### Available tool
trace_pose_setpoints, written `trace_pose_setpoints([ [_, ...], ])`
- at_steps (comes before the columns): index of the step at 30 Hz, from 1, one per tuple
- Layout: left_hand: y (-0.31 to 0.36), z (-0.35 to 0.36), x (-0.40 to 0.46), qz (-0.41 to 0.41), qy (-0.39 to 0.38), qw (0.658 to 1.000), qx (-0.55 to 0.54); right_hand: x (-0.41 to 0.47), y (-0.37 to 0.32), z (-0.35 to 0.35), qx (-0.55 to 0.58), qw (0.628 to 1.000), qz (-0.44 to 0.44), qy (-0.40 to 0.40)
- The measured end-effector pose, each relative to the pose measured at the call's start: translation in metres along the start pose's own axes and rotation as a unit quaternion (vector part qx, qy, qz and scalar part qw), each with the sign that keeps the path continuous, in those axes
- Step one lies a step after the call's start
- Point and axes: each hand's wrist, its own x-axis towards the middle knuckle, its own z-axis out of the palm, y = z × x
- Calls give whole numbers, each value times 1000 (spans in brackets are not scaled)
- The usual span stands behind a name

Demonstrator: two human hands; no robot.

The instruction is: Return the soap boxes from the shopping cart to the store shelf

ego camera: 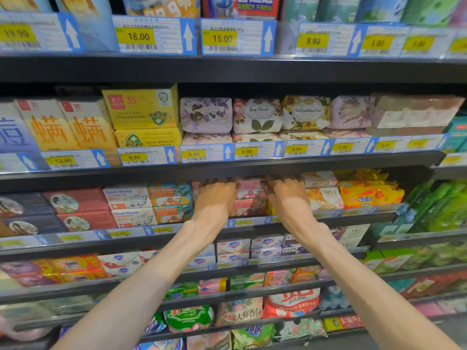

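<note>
Two pink Goat Soap boxes (pixel 249 198) sit stacked on the third shelf (pixel 328 218), one on top of the other. My left hand (pixel 214 198) rests against their left side and my right hand (pixel 288 198) against their right side. Both hands reach deep under the shelf above, so the fingertips are hidden. The hands press the stack from both sides. No shopping cart is in view.
White Goat Soap boxes (pixel 127 198) and blue-orange ones (pixel 170 195) stand to the left, red boxes (pixel 75 200) further left. Yellow soap packs (pixel 369 195) lie to the right. The shelf above (pixel 252 165) holds floral wrapped soaps (pixel 257 114). Lower shelves are full of packs.
</note>
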Motion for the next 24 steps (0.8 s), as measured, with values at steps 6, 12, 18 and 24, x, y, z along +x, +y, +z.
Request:
trace_pose_setpoints([
  [6,-7,7,-12,62,54,996,-22,-11,1,4,9,995,-48,86],
  [12,-15,20,-26,94,148,984,-23,-22,11,7,27,985,-81,152],
  [18,-16,9,-42,92,142,985,-33,-31,18,-9,43,981,-115,152],
  [24,-21,-1,-60,111,167,979,-47,-45,24,-23,25,979,-152,135],
])
